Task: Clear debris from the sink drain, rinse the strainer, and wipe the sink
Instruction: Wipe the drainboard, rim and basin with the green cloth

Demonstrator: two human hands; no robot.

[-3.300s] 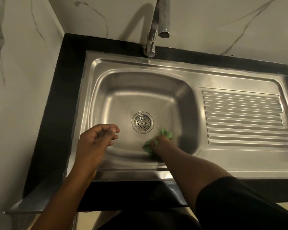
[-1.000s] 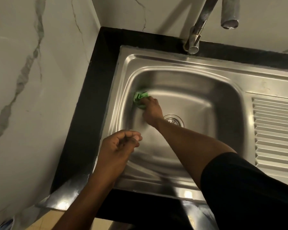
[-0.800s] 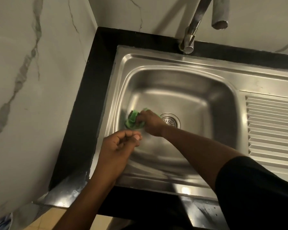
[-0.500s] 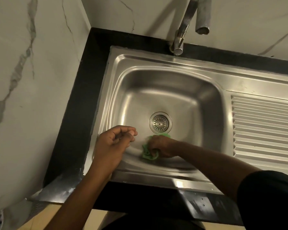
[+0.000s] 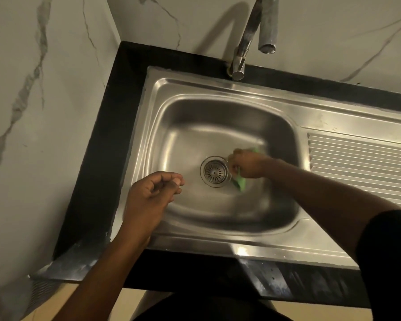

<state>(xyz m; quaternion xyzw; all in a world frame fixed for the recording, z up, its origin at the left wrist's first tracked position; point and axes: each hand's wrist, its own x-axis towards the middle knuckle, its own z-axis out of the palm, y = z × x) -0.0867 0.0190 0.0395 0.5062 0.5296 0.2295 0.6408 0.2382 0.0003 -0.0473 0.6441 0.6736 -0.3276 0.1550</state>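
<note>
Green cloth [image 5: 240,181] mostly hidden under blurred right hand [image 5: 247,164], centre right. Faucet [image 5: 252,31] arch cut off at top edge. Ribbed drainboard [image 5: 361,167] cut off at right edge. Left hand [image 5: 148,198] loosely curled; contents unclear.

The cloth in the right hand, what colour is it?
Bright green; the cloth shows best in the head view, beside the drain strainer.

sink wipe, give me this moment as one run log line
phase: wiping sink | right hand: holds green cloth on basin floor beside strainer | left hand: curled above near rim, no object visible | faucet: off
</note>
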